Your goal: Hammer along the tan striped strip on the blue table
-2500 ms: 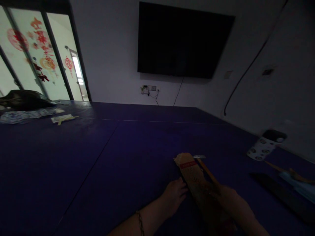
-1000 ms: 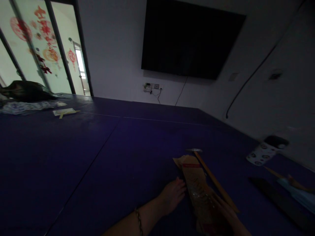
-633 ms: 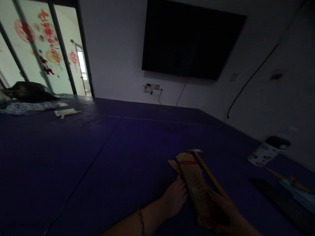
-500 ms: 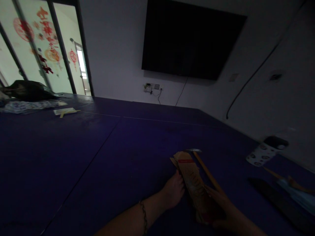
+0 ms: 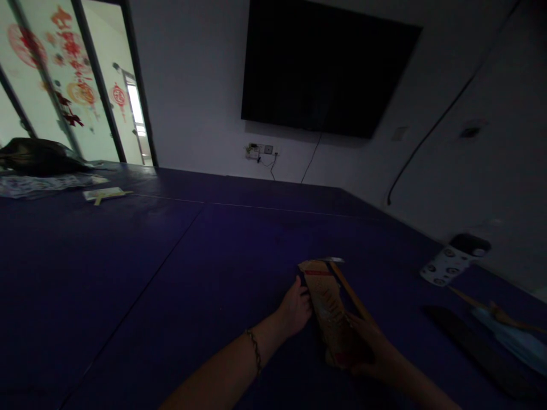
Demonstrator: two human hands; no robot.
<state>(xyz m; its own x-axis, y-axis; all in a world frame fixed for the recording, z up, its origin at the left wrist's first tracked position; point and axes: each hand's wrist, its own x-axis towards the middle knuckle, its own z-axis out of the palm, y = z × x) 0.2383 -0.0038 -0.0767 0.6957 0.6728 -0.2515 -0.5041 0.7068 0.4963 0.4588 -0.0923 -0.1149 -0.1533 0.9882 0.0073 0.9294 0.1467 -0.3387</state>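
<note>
A long, worn piece of brown cardboard point(image 5: 327, 302) with a red stripe and dark print lies in front of me, its near end in shadow. My right hand point(image 5: 370, 344) grips its lower right side, fingers on top and thumb near the bottom edge. Along the left edge is my left hand point(image 5: 296, 307), with a bracelet on the wrist; its thumb points up apart from loosely bent fingers, and the fingertips are at the cardboard's edge. Just right of the cardboard runs a hammer point(image 5: 348, 287) with a wooden handle, partly hidden by my right hand, its metal head at the far end.
The purple surface point(image 5: 192, 296) stretches to the walls. At right are a patterned container point(image 5: 448, 265), a long dark strip point(image 5: 474, 344) and light-blue material point(image 5: 508, 333). A dark bag point(image 5: 40, 156) and papers point(image 5: 106, 193) lie far left. A television point(image 5: 329, 68) hangs ahead.
My left hand has shifted slightly away from the cardboard's edge, its thumb now raised. The loose flap at the upper left no longer stands out. The right hand keeps its hold.
</note>
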